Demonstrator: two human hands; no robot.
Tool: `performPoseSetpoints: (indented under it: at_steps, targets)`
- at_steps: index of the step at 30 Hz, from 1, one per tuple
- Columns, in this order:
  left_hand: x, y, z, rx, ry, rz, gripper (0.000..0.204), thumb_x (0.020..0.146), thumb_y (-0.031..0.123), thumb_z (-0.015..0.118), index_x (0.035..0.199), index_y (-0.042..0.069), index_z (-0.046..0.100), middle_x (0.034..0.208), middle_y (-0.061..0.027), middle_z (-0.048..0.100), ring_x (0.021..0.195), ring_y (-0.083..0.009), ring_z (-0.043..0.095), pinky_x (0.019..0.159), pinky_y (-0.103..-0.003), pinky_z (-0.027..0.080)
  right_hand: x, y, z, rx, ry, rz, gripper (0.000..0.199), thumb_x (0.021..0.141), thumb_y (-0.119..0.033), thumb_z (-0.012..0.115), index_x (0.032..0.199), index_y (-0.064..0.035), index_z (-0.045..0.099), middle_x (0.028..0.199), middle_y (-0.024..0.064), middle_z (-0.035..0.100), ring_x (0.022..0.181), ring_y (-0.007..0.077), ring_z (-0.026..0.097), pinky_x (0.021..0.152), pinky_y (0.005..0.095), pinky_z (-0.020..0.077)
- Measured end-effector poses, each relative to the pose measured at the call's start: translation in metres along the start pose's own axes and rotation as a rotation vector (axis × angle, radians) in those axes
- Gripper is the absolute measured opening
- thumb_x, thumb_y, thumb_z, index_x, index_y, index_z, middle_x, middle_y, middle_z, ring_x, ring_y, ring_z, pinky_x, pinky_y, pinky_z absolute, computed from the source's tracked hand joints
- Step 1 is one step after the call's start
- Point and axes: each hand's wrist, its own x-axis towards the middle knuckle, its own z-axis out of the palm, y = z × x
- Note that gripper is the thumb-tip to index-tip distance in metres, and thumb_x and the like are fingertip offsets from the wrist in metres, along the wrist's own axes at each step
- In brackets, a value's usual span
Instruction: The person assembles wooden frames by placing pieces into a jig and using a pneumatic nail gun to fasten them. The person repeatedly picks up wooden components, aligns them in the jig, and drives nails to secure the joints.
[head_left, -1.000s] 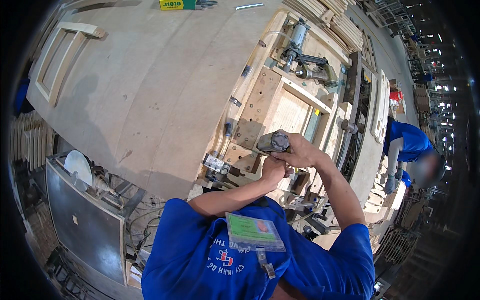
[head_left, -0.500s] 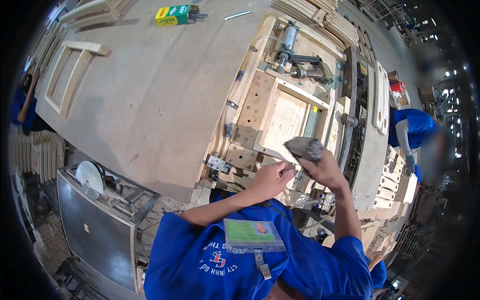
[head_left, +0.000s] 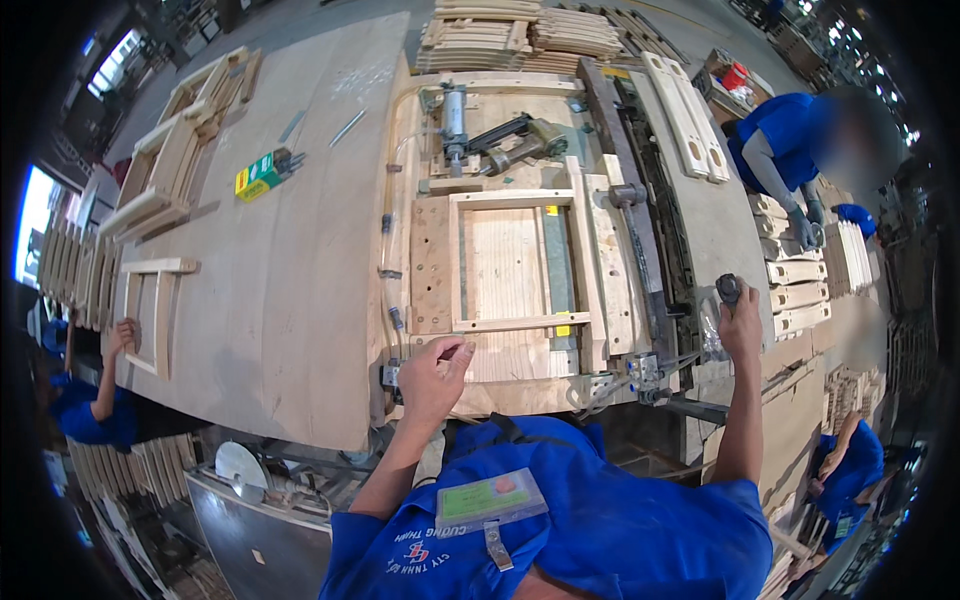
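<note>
My left hand [head_left: 432,380] is closed over the near edge of a wooden jig, its thumb and fingertips pressed together. Whatever they pinch is too small to make out. A dark, rounded object [head_left: 729,291] sits in my right hand [head_left: 743,325], which is closed round it at the right of the jig; its kind is unclear. Between my hands, apart from both, a pale rectangular wooden frame [head_left: 515,325] lies in the jig [head_left: 430,260]. An air cylinder [head_left: 454,125] and a black-and-brown tool [head_left: 520,145] rest at the jig's far end.
On the left board [head_left: 290,300] are a yellow-green box [head_left: 258,180], a metal rod [head_left: 347,128] and another wooden frame [head_left: 165,320], held by a co-worker's hand [head_left: 122,335]. Wooden pieces [head_left: 475,35] are stacked beyond. A gloved co-worker [head_left: 780,150] stands right.
My hands have parted: the right has swung far right with its object, the left has drawn left. The wooden frame in the jig is now in full view, and my view has turned.
</note>
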Motion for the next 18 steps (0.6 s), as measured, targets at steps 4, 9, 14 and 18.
performPoseSetpoints:
  at_steps: [4,9,14,18]
  targets:
    - [0.018,0.028,0.025,0.300,-0.092,0.303,0.030,0.097,0.032,0.075,0.110,0.005,0.077,0.098,-0.0126,0.077,0.094,-0.0310,0.072,0.088,-0.045,0.055,0.016,0.018,0.010,-0.070,0.017,-0.021,0.069,0.093,-0.003,0.069,0.157,-0.0126,0.046,0.149,0.0133,0.051,0.120,0.0412,0.066,0.093,0.0517,0.0574]
    - [0.059,0.015,0.104,0.462,-0.360,0.391,0.036,0.097,0.033,0.074,0.120,0.005,0.074,0.116,-0.0156,0.071,0.115,-0.0333,0.064,0.103,-0.048,0.048,0.016,0.050,0.029,-0.099,0.201,-0.162,0.073,0.088,-0.001,0.071,0.157,-0.0131,0.049,0.145,0.0185,0.054,0.128,0.0421,0.060,0.101,0.0513,0.0523]
    - [0.064,-0.009,0.135,0.569,-0.425,0.336,0.040,0.093,0.035,0.078,0.119,0.006,0.073,0.109,-0.0134,0.070,0.109,-0.0351,0.065,0.097,-0.051,0.049,-0.062,0.009,0.048,0.343,0.234,-0.268,0.049,0.093,-0.005,0.074,0.141,-0.0025,0.061,0.127,0.0257,0.066,0.114,0.0433,0.064,0.097,0.0503,0.0514]
    - [0.063,-0.008,0.145,0.606,-0.485,0.288,0.037,0.093,0.031,0.079,0.117,0.004,0.072,0.111,-0.0156,0.067,0.112,-0.0352,0.063,0.100,-0.049,0.049,-0.155,-0.040,0.043,0.878,-0.334,-0.264,0.023,0.097,-0.011,0.076,0.117,0.0013,0.073,0.092,0.0123,0.076,0.086,0.0197,0.072,0.080,0.0344,0.0562]
